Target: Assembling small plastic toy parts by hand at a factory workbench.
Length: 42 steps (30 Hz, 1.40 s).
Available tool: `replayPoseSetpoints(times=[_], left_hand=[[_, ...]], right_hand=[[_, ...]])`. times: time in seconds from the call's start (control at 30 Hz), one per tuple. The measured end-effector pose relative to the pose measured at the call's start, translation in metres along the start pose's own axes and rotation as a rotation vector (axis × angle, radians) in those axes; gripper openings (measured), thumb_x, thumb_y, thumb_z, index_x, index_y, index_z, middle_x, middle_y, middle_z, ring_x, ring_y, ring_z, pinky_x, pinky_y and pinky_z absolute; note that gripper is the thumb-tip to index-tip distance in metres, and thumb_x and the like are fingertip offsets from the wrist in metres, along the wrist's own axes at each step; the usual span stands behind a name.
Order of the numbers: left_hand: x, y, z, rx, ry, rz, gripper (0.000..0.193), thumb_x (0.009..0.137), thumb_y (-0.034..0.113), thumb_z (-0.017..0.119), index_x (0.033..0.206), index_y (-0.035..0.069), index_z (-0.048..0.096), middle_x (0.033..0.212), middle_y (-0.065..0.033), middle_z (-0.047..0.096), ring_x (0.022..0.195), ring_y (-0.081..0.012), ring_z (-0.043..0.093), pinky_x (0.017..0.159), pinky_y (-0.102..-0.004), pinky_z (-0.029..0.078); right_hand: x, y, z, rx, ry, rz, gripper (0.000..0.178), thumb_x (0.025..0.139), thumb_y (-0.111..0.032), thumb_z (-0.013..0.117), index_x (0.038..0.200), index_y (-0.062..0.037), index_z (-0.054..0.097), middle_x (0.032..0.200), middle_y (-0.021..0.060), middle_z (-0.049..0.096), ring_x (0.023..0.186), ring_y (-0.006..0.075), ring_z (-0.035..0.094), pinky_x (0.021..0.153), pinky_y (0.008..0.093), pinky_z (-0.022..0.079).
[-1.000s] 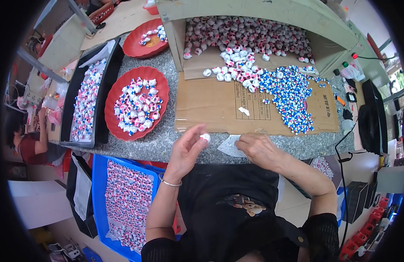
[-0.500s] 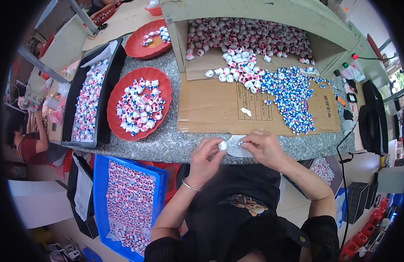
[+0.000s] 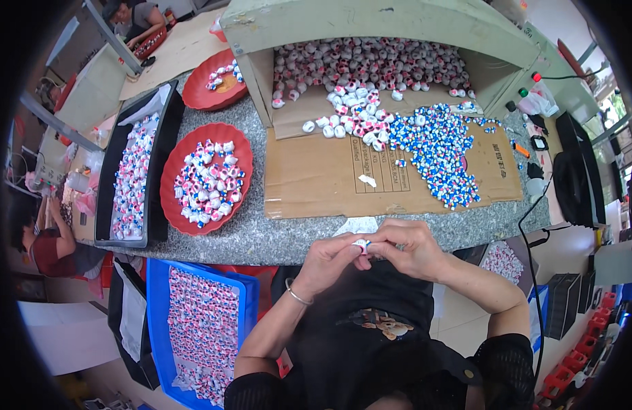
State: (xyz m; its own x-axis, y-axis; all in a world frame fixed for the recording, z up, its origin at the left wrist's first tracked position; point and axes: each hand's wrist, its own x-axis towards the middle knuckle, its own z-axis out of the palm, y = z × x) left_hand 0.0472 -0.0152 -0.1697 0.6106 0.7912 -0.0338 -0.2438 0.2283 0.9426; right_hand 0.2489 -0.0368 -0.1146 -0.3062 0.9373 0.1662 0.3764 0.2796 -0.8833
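Bright, fairly even light on table (image 3: pixel 275 251); shelf (image 3: pixel 371 22) interior dimmer. Window (image 3: pixel 613 109) nr R edge washed out. Fisheye: edges bent, corners blk. Detail v. soft on sm. piece (image 3: pixel 362 244) betw hands (image 3: pixel 413 249).

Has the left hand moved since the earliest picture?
Yes: the left hand moved rightward and back from the near edge of the cardboard sheet.

One bare left hand (image 3: pixel 326 262), one bare right hand (image 3: pixel 414 250), one silver-coloured bangle (image 3: pixel 297 296), two red scalloped bowls (image 3: pixel 168 188) on grey stone counter (image 3: pixel 258 244), one printed brown cardboard sheet (image 3: pixel 312 179); white-pink rounded pieces (image 3: pixel 371 61) uncountable.
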Motion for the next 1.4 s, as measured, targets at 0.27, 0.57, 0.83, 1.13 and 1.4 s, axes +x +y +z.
replayPoseSetpoints(times=[0.27, 0.57, 0.83, 1.13, 1.4], left_hand=[[-0.006, 0.02, -0.021, 0.212, 0.153, 0.04, 0.025, 0.096, 0.006, 0.056, 0.118, -0.001, 0.064, 0.093, -0.0053, 0.066, 0.077, -0.0104, 0.063, 0.071, -0.025, 0.052], [0.014, 0.092, -0.113, 1.471, 0.753, 0.474, 0.044, 0.08, 0.0, 0.065, 0.124, 0.004, 0.058, 0.125, -0.0198, 0.052, 0.117, -0.0377, 0.05, 0.099, -0.0441, 0.041], [0.176, 0.027, -0.128, 1.451, 0.461, 0.443, 0.03, 0.078, -0.003, 0.059, 0.106, 0.004, 0.063, 0.107, -0.015, 0.06, 0.103, -0.0339, 0.058, 0.086, -0.042, 0.049], [0.161, 0.022, -0.127, 1.583, 0.457, 0.525, 0.033, 0.077, -0.006, 0.057, 0.106, 0.005, 0.065, 0.096, -0.0147, 0.056, 0.089, -0.0317, 0.06, 0.083, -0.0397, 0.051], [0.043, 0.03, -0.077, -0.242, 0.366, 0.062, 0.032, 0.093, 0.002, 0.06, 0.124, -0.003, 0.058, 0.11, -0.0077, 0.063, 0.1, -0.0144, 0.061, 0.09, -0.0259, 0.049]], right_hand=[[0.028, 0.028, 0.002, 0.072, -0.106, -0.046, 0.017, 0.088, -0.011, 0.065, 0.103, -0.0062, 0.071, 0.093, 0.0124, 0.067, 0.083, 0.0264, 0.065, 0.073, 0.0356, 0.051], [0.043, 0.115, -0.048, -1.142, 0.061, -0.139, 0.047, 0.07, -0.004, 0.061, 0.117, 0.0019, 0.061, 0.097, 0.0131, 0.06, 0.095, 0.0281, 0.06, 0.074, 0.037, 0.053], [0.025, 0.073, -0.053, -0.67, 0.074, -0.086, 0.031, 0.073, 0.007, 0.059, 0.102, -0.0002, 0.067, 0.095, 0.0143, 0.059, 0.091, 0.034, 0.063, 0.075, 0.0416, 0.053], [0.02, 0.077, -0.056, -0.72, 0.004, 0.021, 0.012, 0.083, -0.005, 0.066, 0.094, 0.0006, 0.066, 0.083, 0.0169, 0.061, 0.075, 0.0378, 0.063, 0.065, 0.0438, 0.051], [0.013, 0.039, -0.007, -0.322, -0.092, -0.096, 0.012, 0.083, -0.007, 0.068, 0.093, 0.0, 0.07, 0.09, 0.0145, 0.068, 0.081, 0.0322, 0.066, 0.069, 0.0383, 0.053]])
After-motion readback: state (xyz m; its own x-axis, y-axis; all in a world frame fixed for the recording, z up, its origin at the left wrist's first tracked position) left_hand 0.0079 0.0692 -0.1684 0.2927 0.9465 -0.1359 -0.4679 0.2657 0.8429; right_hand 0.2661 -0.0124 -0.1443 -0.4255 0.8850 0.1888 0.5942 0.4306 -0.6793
